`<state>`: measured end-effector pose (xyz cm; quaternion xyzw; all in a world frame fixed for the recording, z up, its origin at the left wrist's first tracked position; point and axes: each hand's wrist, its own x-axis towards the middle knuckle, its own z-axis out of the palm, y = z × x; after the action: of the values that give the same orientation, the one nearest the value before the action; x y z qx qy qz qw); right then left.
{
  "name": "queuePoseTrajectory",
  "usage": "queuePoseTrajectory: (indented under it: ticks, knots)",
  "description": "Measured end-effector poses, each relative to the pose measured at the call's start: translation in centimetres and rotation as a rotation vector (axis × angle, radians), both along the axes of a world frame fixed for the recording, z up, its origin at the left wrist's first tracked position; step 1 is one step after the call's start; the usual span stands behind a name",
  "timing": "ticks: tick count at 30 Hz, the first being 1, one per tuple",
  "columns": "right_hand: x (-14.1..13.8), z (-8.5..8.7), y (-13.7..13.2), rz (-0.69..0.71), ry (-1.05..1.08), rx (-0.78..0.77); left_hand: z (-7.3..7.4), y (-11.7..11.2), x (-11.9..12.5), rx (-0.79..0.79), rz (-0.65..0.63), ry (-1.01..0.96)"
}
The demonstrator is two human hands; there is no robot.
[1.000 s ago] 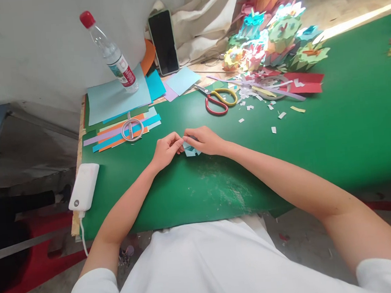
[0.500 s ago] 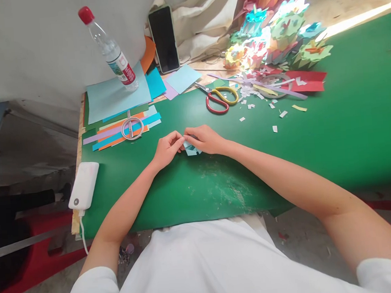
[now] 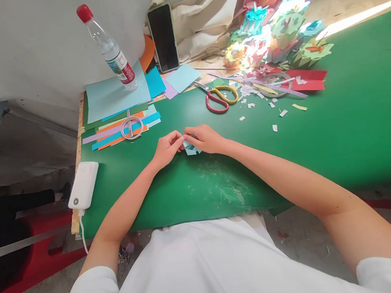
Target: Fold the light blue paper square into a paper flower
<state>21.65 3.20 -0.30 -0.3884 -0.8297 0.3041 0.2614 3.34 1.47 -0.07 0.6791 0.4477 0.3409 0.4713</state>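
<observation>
Between my two hands, low over the green table top (image 3: 172, 189), is a small folded piece of light blue paper (image 3: 191, 150). My left hand (image 3: 167, 149) pinches its left edge between thumb and fingers. From the right, my right hand (image 3: 205, 139) grips the same paper, its fingertips meeting the left ones. The hands cover most of the paper; only its lower folds show. Beyond them lie scissors (image 3: 221, 100) with one red and one yellow handle. Paper strips (image 3: 113, 137) in orange, blue and purple lie to the left, a roll of tape (image 3: 132, 128) on top.
A plastic bottle (image 3: 121, 68) stands on light blue sheets at the back left, beside a propped phone (image 3: 163, 38). A white power bank (image 3: 83, 186) with a cable sits at the left edge. Paper scraps (image 3: 250, 92) and paper flowers (image 3: 286, 28) fill the back right.
</observation>
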Motion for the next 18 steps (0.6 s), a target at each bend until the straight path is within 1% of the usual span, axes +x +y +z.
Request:
queuePoseTrajectory:
  ticks: [18]
  knots:
    - [-0.08, 0.15, -0.05, -0.004, -0.053, -0.006, 0.01, -0.09, 0.06, 0.021, 0.011, 0.050]
